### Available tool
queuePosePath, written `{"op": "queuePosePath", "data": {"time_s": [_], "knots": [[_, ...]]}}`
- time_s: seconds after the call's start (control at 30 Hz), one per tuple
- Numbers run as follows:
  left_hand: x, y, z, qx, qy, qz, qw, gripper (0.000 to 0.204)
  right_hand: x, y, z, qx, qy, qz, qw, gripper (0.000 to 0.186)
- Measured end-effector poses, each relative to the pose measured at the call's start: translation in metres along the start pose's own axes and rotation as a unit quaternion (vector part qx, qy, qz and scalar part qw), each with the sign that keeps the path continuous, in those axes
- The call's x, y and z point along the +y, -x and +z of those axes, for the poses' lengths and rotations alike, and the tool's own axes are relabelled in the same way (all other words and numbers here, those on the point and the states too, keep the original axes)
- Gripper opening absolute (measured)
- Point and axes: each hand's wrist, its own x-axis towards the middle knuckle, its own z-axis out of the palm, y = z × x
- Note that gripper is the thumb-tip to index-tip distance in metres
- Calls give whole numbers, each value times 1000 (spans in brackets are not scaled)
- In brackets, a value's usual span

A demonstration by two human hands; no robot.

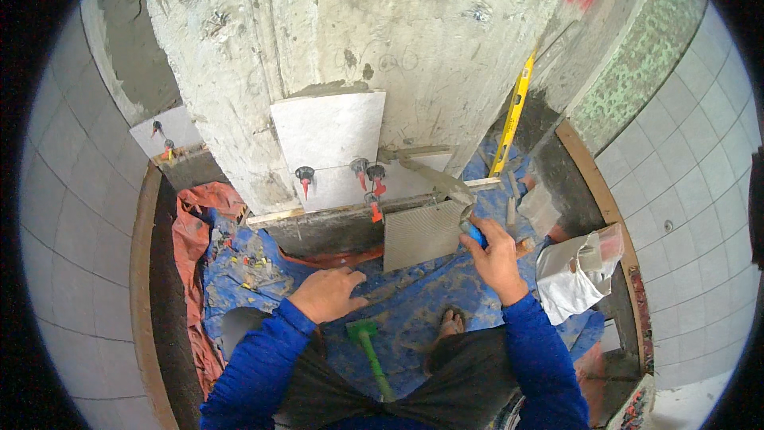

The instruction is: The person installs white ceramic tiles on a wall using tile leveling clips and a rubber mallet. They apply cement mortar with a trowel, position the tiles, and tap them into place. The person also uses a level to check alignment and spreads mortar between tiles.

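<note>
My right hand (495, 261) is closed round the blue handle of a trowel (450, 184), whose blade is smeared with grey mortar and angles up to the left toward the wall. Just below that blade stands a tile (422, 232), tilted, its face coated in combed grey adhesive. My left hand (328, 293) hovers left of the tile, apart from it, with fingers loosely spread and nothing in them. On the wall ahead, a pale tile (330, 139) sits above a lower row; black knobs with red tips (304, 177) stick out along the joint.
A yellow spirit level (513, 115) leans at the right. Blue sheeting (414, 302) covers the floor, with a green-handled tool (371, 350) between my legs. A white bag (574, 275) stands right; small clips and wedges (251, 263) lie left. Tiled walls (668, 183) flank both sides.
</note>
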Motion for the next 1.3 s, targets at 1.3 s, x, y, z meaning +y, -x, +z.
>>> {"op": "queuePosePath", "data": {"time_s": [1.3], "knots": [[4, -3, -13, 37, 27, 14, 999, 50, -103, -207, -95, -260, 380, -222, 860, 28]]}}
